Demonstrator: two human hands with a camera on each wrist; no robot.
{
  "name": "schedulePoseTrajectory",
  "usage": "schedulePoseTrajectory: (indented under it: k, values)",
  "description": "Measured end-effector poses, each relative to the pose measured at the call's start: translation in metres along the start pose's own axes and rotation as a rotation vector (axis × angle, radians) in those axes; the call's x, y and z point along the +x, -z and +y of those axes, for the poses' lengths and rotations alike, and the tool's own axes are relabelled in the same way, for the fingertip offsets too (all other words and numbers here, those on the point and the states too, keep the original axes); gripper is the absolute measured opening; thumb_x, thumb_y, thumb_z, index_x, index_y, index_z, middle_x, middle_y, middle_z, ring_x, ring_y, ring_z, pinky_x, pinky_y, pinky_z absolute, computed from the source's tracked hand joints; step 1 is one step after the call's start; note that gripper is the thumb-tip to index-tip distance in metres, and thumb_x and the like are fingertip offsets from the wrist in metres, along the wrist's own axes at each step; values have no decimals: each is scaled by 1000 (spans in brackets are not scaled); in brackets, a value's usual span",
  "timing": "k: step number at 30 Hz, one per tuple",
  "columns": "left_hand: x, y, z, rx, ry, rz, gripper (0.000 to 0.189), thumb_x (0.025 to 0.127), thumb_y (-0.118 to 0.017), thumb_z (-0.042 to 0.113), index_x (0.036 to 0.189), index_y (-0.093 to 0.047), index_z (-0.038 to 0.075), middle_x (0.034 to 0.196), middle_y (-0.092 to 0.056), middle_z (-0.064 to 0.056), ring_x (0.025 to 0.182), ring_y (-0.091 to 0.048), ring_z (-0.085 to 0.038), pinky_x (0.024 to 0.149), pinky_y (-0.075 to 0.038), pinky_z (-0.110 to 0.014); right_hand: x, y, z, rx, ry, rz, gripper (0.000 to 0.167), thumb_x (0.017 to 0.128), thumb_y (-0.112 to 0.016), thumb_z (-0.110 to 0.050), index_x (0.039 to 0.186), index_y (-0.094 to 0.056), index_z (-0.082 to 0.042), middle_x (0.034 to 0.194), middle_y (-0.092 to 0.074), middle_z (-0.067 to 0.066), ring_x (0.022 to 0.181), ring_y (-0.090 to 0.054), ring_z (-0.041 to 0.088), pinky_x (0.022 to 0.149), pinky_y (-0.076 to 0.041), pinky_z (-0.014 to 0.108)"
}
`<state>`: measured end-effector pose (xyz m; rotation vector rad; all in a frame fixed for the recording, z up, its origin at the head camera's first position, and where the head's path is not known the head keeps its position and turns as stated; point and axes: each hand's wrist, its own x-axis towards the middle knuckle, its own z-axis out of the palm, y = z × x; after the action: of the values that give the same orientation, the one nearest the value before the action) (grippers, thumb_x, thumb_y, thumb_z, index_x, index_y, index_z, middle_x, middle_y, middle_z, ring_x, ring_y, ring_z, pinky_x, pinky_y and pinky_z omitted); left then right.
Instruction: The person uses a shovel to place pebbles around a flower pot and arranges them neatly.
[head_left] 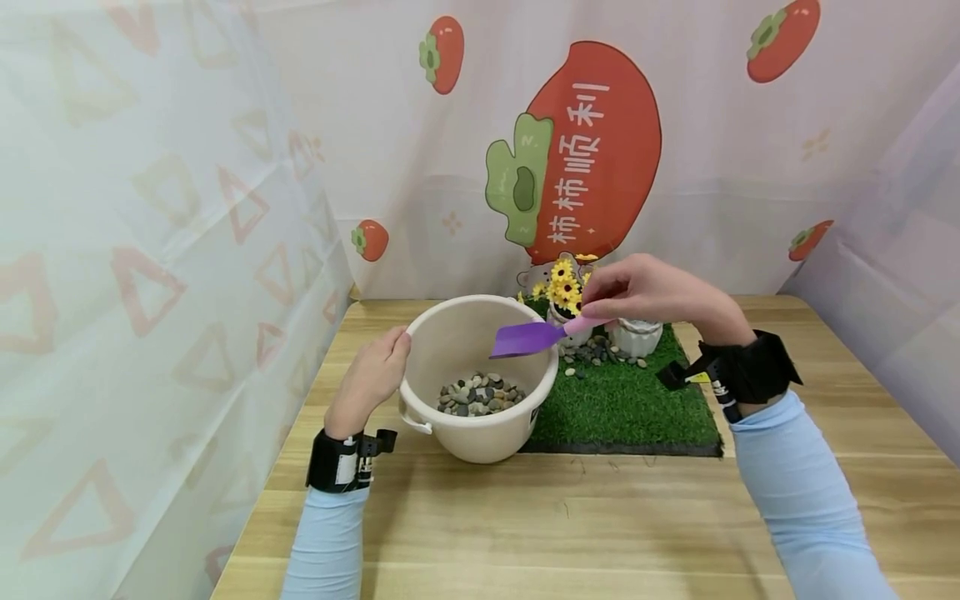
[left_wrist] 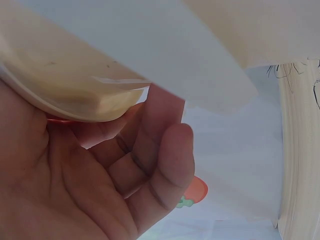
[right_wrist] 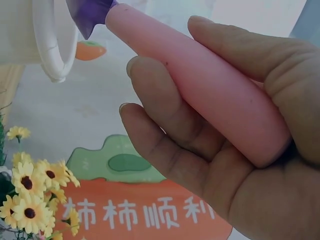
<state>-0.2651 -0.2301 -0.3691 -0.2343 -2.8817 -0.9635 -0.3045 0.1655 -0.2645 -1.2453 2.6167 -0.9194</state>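
Note:
A cream bucket [head_left: 480,437] stands on the table with several small mixed pebbles [head_left: 480,396] at its bottom. My left hand [head_left: 370,372] grips the bucket's left rim. The left wrist view shows its fingers [left_wrist: 167,155] curled under the rim. In my right hand [head_left: 652,293] is a small toy shovel [head_left: 527,340] with a purple blade and pink handle. Its blade hangs over the bucket's right side, and no pebbles show on it. Around the pink handle [right_wrist: 210,90] the right fingers and thumb close, as the right wrist view shows.
Behind and right of the bucket lies an artificial grass mat [head_left: 637,417]. On it stand a pot of yellow flowers [head_left: 564,287] and a white pot [head_left: 637,340], with loose pebbles [head_left: 596,350] around them. A printed curtain [head_left: 720,167] hangs behind the wooden table [head_left: 525,533].

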Motion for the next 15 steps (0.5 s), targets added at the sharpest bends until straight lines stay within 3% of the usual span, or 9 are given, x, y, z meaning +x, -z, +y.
schedulePoseTrajectory:
  k: [7,15]
  values:
    - [0,-1,-2,-1,7,-13,46,107,-27,37,136,-52,11,118,-67,-15,106,-66,-32,89,-52,-50,8,-6,1,-21,28,-38,7,94,-67,-23,92,-71,-17,79,-64,-3,64,-60,13,62,-50,25]
    - [1,0,-2,4,8,-7,47,107,-27,37,137,-51,11,123,-65,-14,110,-63,-32,94,-49,-52,16,-6,-4,-107,47,-25,6,94,-67,-20,91,-72,-19,79,-62,-5,65,-54,8,62,-47,24]
